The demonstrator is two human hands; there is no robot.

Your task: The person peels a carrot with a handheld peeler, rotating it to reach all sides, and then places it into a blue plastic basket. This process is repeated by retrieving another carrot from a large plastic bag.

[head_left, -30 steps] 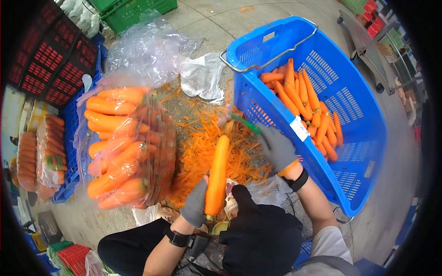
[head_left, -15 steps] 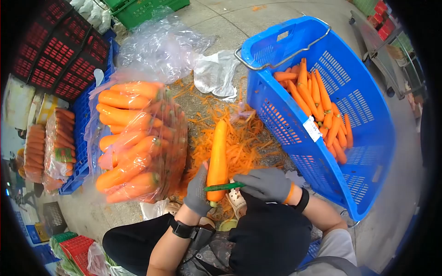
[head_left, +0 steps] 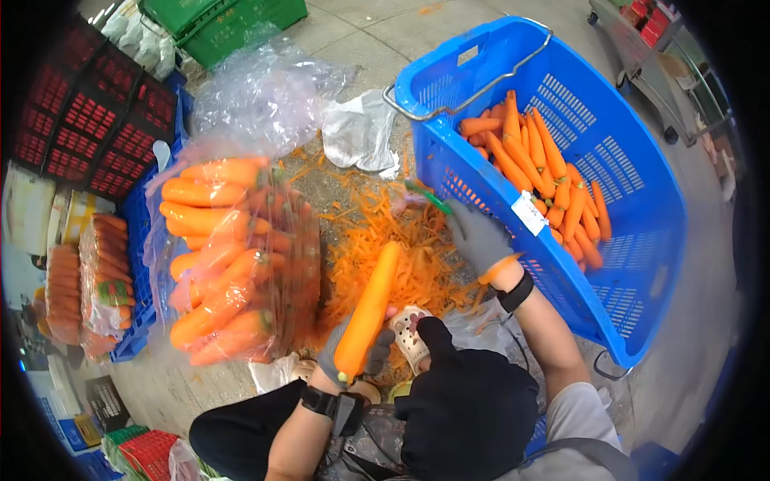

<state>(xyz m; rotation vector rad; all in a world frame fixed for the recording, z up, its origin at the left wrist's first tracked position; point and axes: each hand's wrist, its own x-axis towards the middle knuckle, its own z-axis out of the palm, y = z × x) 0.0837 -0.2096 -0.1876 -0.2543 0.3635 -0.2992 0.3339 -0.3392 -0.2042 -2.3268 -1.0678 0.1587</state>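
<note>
A long orange carrot (head_left: 369, 309) lies slanted in my left hand (head_left: 330, 353), which wears a grey glove and has its fingers wrapped round the thick lower end. My right hand (head_left: 479, 240), also gloved in grey, grips a green-handled peeler (head_left: 429, 196) well away from the carrot, beside the blue basket's near wall. Part of the peeler is hidden by the fingers. Beneath both hands, a heap of orange peelings (head_left: 401, 256) covers the ground.
The tall blue basket (head_left: 501, 224) at right holds several carrots (head_left: 553, 164). A clear bag of large carrots (head_left: 233, 256) stands at left. Crumpled plastic (head_left: 265, 96) lies behind it, with a white bag (head_left: 358, 132) alongside. Green crates (head_left: 241, 28) and dark crates (head_left: 88, 104) stand farther back.
My right hand has swung forward and right with the peeler, off the carrot. The carrot has tipped from near upright to a slant in my left hand. The view has shifted slightly.
</note>
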